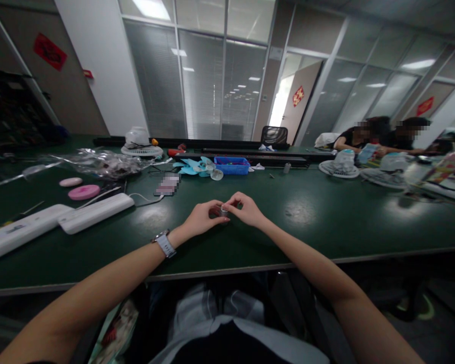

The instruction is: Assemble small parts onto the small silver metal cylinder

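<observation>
A small grey cylindrical part (224, 213) stands on or just above the green table between my two hands; whether it touches the surface I cannot tell. My left hand (201, 218) is closed around its side, thumb in front and fingers behind. From the right, my right hand (247, 210) pinches at its top with thumb and index finger. Fingers cover most of the part, so its exact kind does not show. A watch with a light strap (166, 243) is on my left wrist.
White elongated units (96, 212) lie on the left, near a phone (167, 184) on a cable. Farther back are light-blue fan blades (195, 167), a blue bin (232, 167), a small grey cylinder (287, 168) and fan assemblies (341, 166). Two people (382, 136) sit at the right.
</observation>
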### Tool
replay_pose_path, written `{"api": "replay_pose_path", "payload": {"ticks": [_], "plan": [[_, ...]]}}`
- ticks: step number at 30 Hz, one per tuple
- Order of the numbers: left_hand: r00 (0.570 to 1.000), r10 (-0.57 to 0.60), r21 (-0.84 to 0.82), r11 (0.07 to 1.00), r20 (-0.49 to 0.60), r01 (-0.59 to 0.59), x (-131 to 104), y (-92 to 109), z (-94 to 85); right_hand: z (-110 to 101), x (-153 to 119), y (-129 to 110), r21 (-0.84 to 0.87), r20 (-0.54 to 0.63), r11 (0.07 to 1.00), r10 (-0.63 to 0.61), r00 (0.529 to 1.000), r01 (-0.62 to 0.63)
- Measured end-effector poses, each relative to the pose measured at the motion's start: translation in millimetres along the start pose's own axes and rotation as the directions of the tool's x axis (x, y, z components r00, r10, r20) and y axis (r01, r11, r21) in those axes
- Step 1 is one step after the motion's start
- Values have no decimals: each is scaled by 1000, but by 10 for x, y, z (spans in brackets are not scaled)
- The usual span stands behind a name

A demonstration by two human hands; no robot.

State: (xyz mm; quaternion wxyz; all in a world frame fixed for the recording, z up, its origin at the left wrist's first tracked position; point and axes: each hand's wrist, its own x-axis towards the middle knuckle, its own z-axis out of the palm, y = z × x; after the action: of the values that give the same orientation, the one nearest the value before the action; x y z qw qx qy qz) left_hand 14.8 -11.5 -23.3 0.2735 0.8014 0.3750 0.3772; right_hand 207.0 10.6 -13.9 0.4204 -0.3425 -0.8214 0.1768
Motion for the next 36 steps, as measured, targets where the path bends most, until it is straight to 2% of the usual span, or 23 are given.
{"api": "replay_pose_path", "payload": {"ticks": [5,11,17,30,36], "plan": [[1000,14,10,1000,-2,-14,-14,47,1,4,-16,-16,3,-19,1000,26,999,-26],[1000,22,31,999,-13,-22,-14,33,0,4,-29,-38,45,3,999,-4,1000,4],[999,44,37,998,-12,-43,-15,29,1,8,-26,-4,28,19,999,20,1000,-21],[1000,16,36,999,2,-16,-10,28,1,-52,-39,-12,38,61,999,4,998,-6],[1000,27,44,999,-6,-27,-10,17,-2,-32,-36,-12,36,45,999,-7,999,5]]}}
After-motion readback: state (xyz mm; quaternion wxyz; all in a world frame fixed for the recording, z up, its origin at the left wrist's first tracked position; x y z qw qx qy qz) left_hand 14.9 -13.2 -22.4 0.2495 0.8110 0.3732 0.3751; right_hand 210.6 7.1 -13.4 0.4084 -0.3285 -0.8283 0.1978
